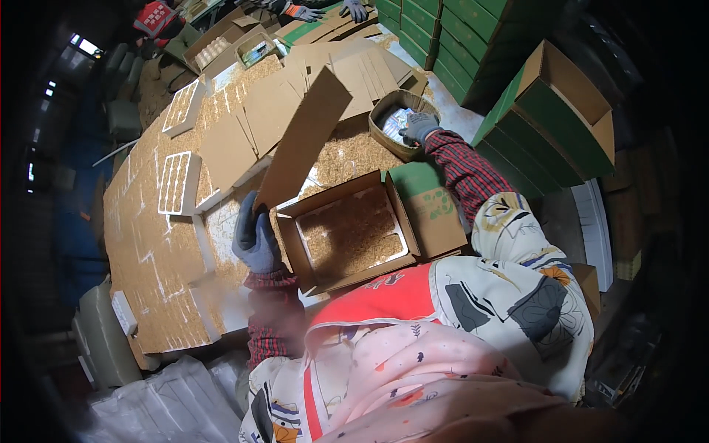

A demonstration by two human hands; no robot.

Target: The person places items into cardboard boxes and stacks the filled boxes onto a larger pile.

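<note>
My left hand (256, 235), in a grey glove, grips the lower end of a flat brown cardboard sheet (306, 136) that stands tilted up and to the right. Just right of that hand is an open cardboard box (336, 277), holding a white-edged layer of brown granular filler (351, 225). My right hand (421, 128), also gloved, is inside the rim of an oval basket (405, 149). Its fingers are curled at blue-and-white printed packets (395, 120); the fingertips are partly hidden.
White foam trays with rows of hollows (177, 183) lie on filler-covered blocks (148, 266). Flat cardboard sheets (258, 125) are spread beyond the box. Green cartons (473, 52) are stacked far right, with an open green carton (546, 125) nearer. Another person's gloved hands (303, 12) are at the far edge.
</note>
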